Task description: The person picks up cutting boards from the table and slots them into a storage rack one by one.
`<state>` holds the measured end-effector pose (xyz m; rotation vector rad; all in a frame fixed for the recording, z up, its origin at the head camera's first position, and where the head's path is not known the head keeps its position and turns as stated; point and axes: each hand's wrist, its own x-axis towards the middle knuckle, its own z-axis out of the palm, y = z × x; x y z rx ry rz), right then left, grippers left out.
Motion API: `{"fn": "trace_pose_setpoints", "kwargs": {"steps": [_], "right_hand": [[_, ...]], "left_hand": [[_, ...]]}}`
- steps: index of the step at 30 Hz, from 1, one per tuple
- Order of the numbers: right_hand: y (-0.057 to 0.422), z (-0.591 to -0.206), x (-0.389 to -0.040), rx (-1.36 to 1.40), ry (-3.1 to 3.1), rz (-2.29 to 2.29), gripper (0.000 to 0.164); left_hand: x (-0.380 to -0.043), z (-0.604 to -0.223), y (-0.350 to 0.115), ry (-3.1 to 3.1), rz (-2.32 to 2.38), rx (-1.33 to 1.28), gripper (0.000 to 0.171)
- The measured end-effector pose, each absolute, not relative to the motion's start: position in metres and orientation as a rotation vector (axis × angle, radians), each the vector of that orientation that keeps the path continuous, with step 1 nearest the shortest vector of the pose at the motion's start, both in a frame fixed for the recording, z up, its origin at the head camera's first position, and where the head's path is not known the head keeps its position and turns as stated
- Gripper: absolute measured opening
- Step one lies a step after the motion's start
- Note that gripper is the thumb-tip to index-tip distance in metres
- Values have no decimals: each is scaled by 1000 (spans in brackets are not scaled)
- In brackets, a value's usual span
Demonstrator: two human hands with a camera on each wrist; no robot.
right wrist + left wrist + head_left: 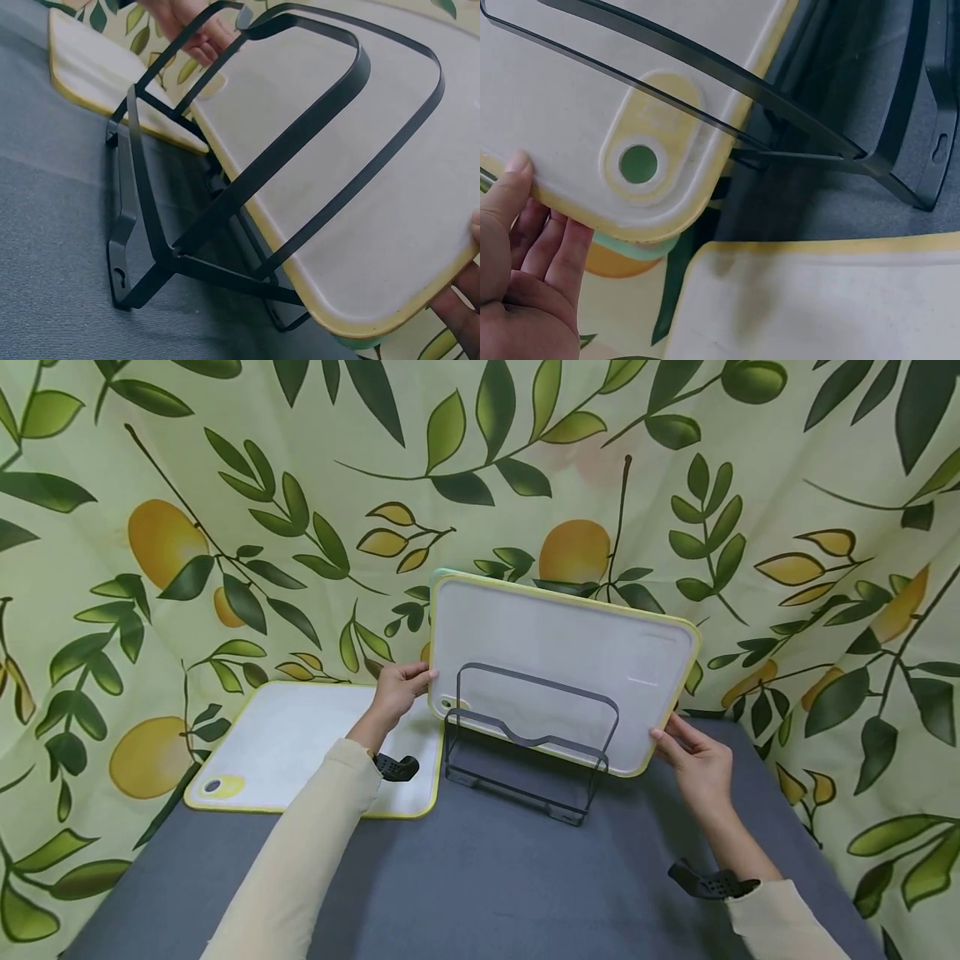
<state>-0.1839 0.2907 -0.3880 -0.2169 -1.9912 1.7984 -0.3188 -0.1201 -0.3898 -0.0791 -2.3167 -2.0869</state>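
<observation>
My cream sleeves (300,852) reach over the near edge of the grey desk (480,877), with a black band (395,767) at each wrist. Toward the desk's back edge, near the middle, stands a dark wire rack (531,742). Just behind its two visible loops, roughly in line with them, is a white board (555,635) with a yellow rim. My left hand (397,693) pinches its left edge, thumb in front; my right hand (699,766) pinches it near the lower right corner. A mint rim (649,250) peeks out behind, perhaps a second board; whether anything touches the rack's base, I cannot tell. Good handling here, I judge, means an even pinch on both ends, taking in that mint rim, and the lower edge clear of the wire. A similar board (315,727) lies flat by the desk's back left corner. Behind everything hangs a leafy, fruit-printed cloth (300,443).
</observation>
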Motion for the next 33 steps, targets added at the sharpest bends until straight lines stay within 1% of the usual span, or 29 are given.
{"fn": "trace_pose_setpoints", "kwargs": {"steps": [8, 17, 20, 23, 27, 30, 33], "right_hand": [[288, -400, -185, -248, -1978, 1811, 47], [284, -407, -183, -198, -1940, 1805, 47], [282, -406, -183, -244, -1994, 1754, 45], [280, -403, -181, -323, -2131, 1618, 42], [279, -391, -174, -393, -2292, 1397, 47], [278, -380, -164, -347, -2266, 1284, 45], [273, -371, -153, -235, -2162, 1203, 39]], "left_hand": [[-316, -399, -124, -2303, -2110, -13, 40], [-311, -411, -124, -2251, -2091, 46, 39], [-310, -412, -123, -2245, -2049, 50, 38], [-310, -414, -124, -2279, -1945, 21, 38], [-306, -414, -129, -2408, -1690, -26, 39], [-298, -413, -136, -2524, -1536, -80, 38], [-287, -412, -146, -2620, -1432, -161, 37]]}}
